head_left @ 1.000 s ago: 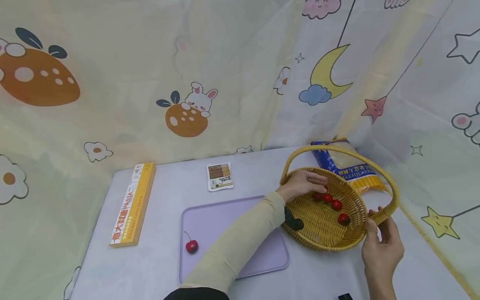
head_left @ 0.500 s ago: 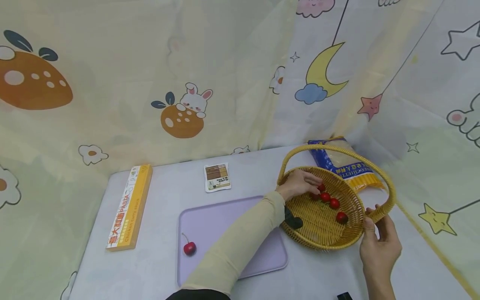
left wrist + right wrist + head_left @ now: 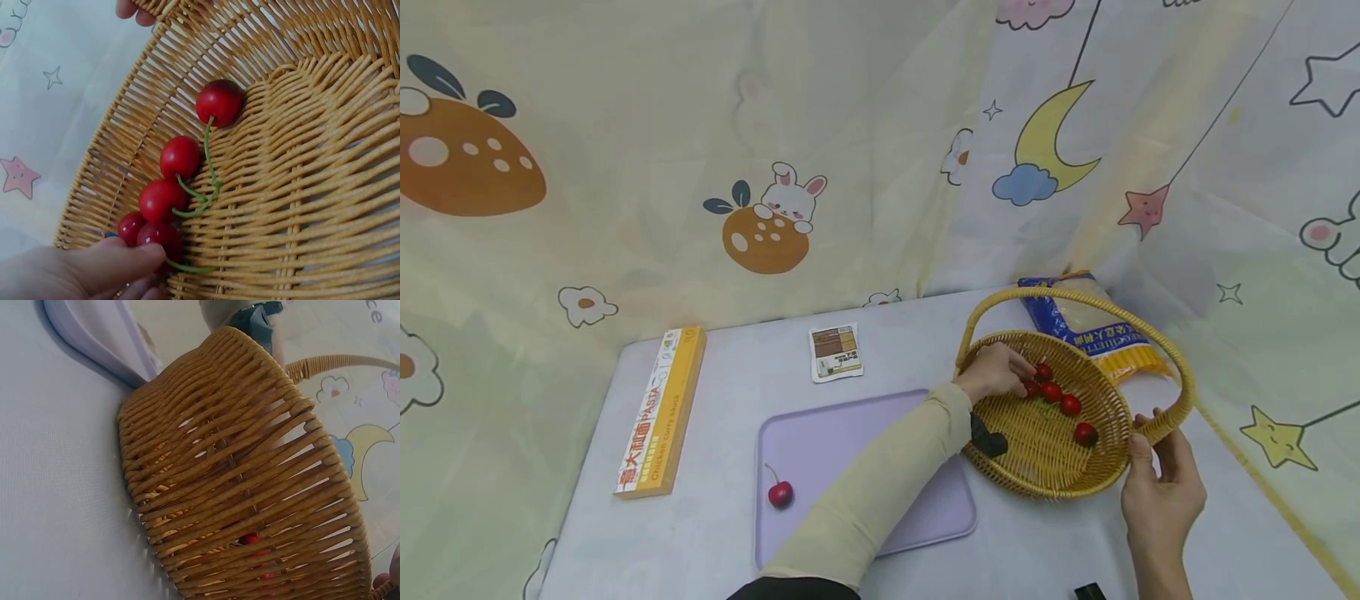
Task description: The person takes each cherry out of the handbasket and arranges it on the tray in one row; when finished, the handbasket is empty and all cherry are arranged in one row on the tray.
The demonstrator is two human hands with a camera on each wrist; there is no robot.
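My left hand (image 3: 994, 372) reaches inside a round wicker basket (image 3: 1041, 467). In the left wrist view its thumb and fingers pinch a dark red cherry (image 3: 164, 236) with a green stem; the fingers are partly hidden. Several more cherries lie close by, among them a bright red cherry (image 3: 180, 157) and one cherry (image 3: 219, 102) a little apart. My right hand (image 3: 1165, 496) grips the basket's right side at the foot of its arched handle (image 3: 1176, 367). Through the weave in the right wrist view, a bit of red cherry (image 3: 251, 539) shows.
Left of the basket lies a lilac tray (image 3: 820, 425) with a single stemmed cherry (image 3: 780, 495) on it. Further left is a yellow pasta box (image 3: 662, 412). A small sachet (image 3: 837, 353) sits behind the tray, and a blue-and-yellow pasta bag (image 3: 1112, 337) behind the basket.
My left fingers have curled in and lowered onto a cherry at the basket's left side. The right hand keeps its hold on the basket, which has stayed in place.
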